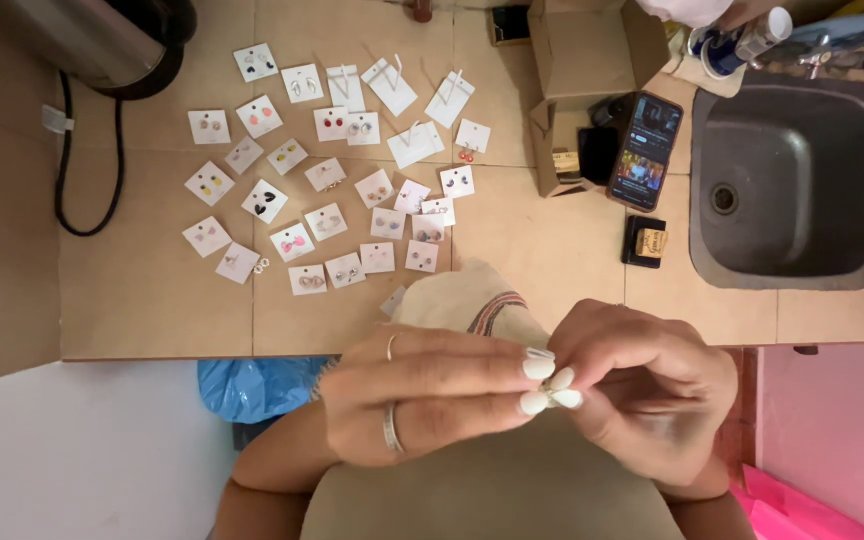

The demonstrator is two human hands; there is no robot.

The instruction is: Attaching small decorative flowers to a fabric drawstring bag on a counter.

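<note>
Tiled tabletop (552, 240): earring cards (327, 175) spread; sink (787, 185) holds nothing visible. Both hands' fingers (537, 368) pinched together on something too small to identify.

A single head-worn camera looks almost straight down, very near the left hand (422, 395) and right hand (642, 385) meeting fingertip to fingertip low in the frame, with the tiled counter (552, 240) farther off beyond that pinch and a sink (787, 185) beyond-right of it
</note>
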